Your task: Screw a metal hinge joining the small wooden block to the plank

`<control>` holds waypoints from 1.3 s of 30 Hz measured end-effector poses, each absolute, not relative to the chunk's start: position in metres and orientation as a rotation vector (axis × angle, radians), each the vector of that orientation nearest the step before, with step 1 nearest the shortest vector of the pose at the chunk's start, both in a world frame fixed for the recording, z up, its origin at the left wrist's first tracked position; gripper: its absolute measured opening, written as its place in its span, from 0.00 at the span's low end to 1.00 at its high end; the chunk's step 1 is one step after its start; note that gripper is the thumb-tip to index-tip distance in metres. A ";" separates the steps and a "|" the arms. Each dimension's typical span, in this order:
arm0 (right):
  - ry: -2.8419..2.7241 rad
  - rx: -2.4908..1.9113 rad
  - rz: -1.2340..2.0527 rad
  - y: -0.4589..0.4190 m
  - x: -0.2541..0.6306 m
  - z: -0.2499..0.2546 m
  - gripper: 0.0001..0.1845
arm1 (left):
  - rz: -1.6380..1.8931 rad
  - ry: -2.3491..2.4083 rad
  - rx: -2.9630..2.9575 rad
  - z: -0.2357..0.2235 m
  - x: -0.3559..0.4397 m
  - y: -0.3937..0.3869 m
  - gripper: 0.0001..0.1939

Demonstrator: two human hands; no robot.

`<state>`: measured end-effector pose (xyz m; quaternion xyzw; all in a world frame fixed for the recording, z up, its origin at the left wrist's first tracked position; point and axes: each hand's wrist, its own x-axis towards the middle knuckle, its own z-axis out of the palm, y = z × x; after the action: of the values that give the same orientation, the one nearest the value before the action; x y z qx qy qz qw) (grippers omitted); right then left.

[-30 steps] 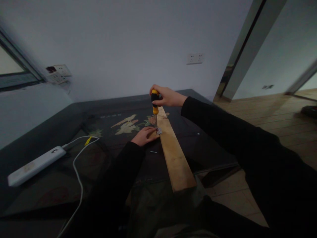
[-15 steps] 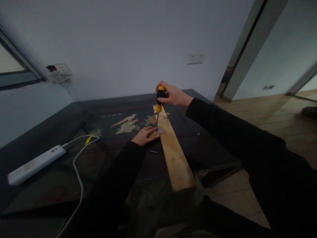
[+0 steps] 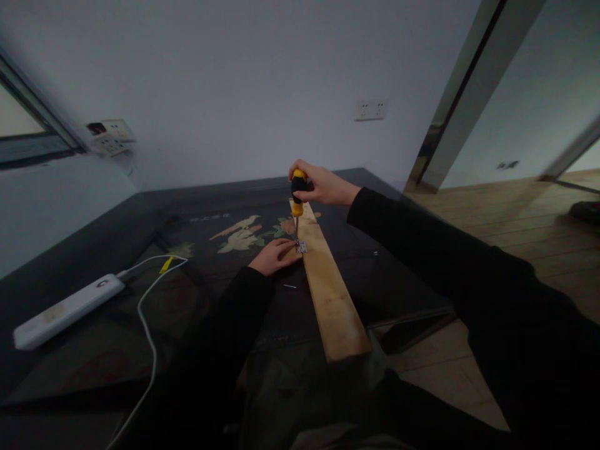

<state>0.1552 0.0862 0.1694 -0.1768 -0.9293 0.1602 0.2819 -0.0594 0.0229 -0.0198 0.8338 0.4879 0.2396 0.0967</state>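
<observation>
My right hand (image 3: 317, 183) is wrapped round the yellow-and-black handle of a screwdriver (image 3: 297, 209), which stands nearly upright. Its tip meets the left side of a small silver metal hinge (image 3: 302, 247) at the left edge of a long wooden board (image 3: 334, 294). My left hand (image 3: 272, 257) lies low beside the board, fingertips and thumb closed on the hinge's left side. A pale wooden surface shows between that thumb and forefinger; whether it is a separate piece I cannot tell. The screw under the tip is too small to make out.
A thin screw (image 3: 289, 286) lies on the dark table (image 3: 394, 281), left of the board. Small metal bits (image 3: 375, 253) lie to the right. At the left is a white power strip (image 3: 70, 310) with its cable (image 3: 149, 325). The board's near end overhangs the table edge.
My right hand and the screwdriver's handle have shifted slightly left and down, so the screwdriver is more upright. My left hand, the hinge and the board stay put.
</observation>
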 end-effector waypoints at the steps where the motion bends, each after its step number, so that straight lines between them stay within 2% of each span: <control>1: -2.493 -0.478 0.428 0.086 0.155 0.170 0.17 | 0.712 1.446 2.464 -0.020 -0.060 0.023 0.28; 16: -2.666 -0.317 0.432 0.086 0.142 0.181 0.19 | 0.709 1.443 2.412 -0.019 -0.059 0.021 0.28; 26: -2.699 -0.351 0.662 0.084 0.140 0.185 0.19 | 0.707 1.440 2.405 -0.019 -0.056 0.021 0.27; 36: -2.854 -0.336 0.627 0.089 0.127 0.204 0.16 | 0.753 1.416 2.392 -0.024 -0.057 0.022 0.28; 39: -2.941 -0.321 0.499 0.089 0.116 0.213 0.16 | 0.766 1.412 2.394 -0.026 -0.058 0.023 0.28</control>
<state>0.1165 0.0894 0.2129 -0.1066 -0.9778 0.1658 0.0707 -0.0578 0.0231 -0.0255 0.8236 0.4855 0.2635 0.1289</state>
